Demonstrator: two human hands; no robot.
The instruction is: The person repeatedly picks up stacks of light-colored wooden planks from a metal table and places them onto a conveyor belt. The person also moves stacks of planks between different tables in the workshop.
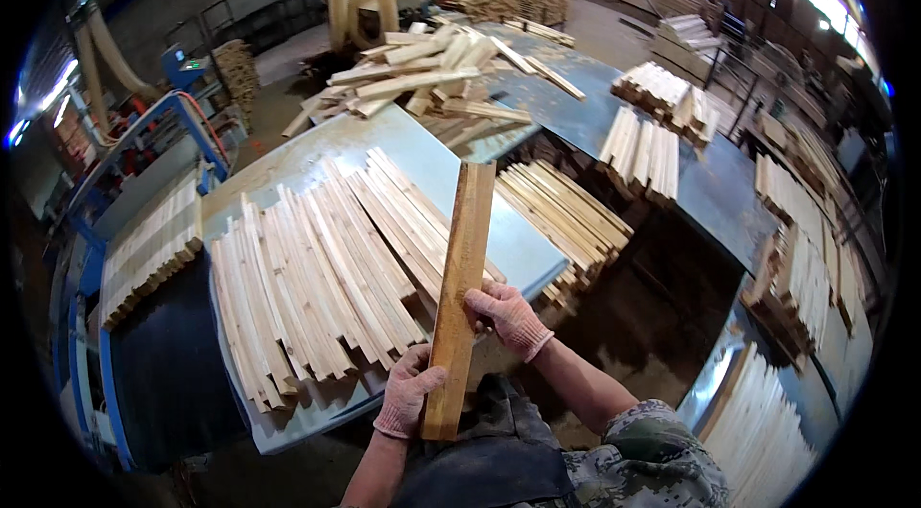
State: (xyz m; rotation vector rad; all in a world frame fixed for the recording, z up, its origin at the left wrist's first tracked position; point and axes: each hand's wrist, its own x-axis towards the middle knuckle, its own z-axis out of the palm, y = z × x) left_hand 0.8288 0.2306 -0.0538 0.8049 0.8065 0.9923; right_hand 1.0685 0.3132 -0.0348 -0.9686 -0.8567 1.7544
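A brown wooden board (463,268), darker than the other wood around, is held upright and slightly tilted in front of my body. My left hand (407,391), in a pale pink knit glove, grips its lower left edge with the thumb on the face. Higher up, my right hand (510,317), gloved alike, holds the right edge, also with the thumb on the face. Behind the board, a row of pale wooden strips (312,278) lies side by side on a light blue-grey metal table (278,151).
A jumbled heap of wood pieces (422,76) covers the table's far end. Strips stacked lower down (566,215) stand right of the table. A blue-framed machine (106,354) is at the left. More bundles (641,153) rest on a long metal table (724,211) at the right.
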